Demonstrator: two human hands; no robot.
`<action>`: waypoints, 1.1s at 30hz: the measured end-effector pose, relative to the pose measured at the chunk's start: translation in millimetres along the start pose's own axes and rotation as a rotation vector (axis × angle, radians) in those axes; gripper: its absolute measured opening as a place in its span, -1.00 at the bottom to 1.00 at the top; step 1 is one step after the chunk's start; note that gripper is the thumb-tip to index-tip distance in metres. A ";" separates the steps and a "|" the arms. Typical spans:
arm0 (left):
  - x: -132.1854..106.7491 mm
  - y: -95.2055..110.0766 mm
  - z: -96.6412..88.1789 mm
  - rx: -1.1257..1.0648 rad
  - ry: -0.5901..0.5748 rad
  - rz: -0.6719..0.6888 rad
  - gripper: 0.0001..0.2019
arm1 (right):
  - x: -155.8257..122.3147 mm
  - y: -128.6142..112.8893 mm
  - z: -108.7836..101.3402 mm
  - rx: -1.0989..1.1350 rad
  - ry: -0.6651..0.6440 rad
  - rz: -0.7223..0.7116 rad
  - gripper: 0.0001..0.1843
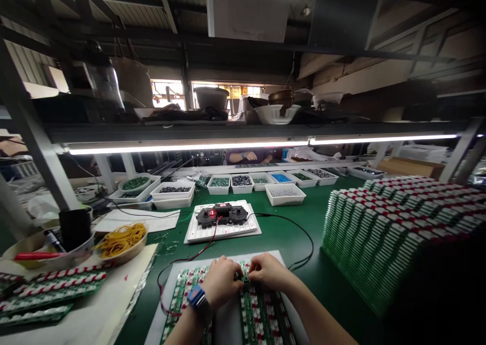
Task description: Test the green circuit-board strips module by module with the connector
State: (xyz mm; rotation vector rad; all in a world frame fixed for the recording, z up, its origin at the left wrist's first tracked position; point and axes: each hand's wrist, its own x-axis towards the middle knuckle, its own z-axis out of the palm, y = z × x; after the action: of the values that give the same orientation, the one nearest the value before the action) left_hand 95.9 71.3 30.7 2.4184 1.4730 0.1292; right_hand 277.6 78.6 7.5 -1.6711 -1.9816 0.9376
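My left hand (222,283) and my right hand (269,271) meet over a green circuit board panel (252,309) with rows of white and red parts. The fingers of both are closed in a pinch around a small dark part (246,278) at the panel's far end; its kind is too small to tell. A blue wrist strap (196,295) is on my left wrist. Left of that panel lies another circuit board panel (182,289), partly hidden by my left arm. Both panels rest on a pale board (228,325).
Ahead, a black device (222,214) with a red light and wires sits on a white tray (193,236). Behind are bins of small parts (242,181). A tall stack of circuit boards (364,244) stands right; a bowl of yellow rubber bands (123,240) is left. Another person's arm (243,157) shows beyond.
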 end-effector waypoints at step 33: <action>-3.6 -5.0 -9.0 -0.004 -0.094 0.169 -0.85 | -0.1 7.2 -8.9 0.219 -0.268 -0.062 -0.84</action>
State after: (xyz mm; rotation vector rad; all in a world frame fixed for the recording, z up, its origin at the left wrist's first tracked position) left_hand 87.9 72.1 38.0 2.5070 1.2266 0.0551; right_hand 288.6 81.2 8.8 -1.4175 -1.9963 1.3608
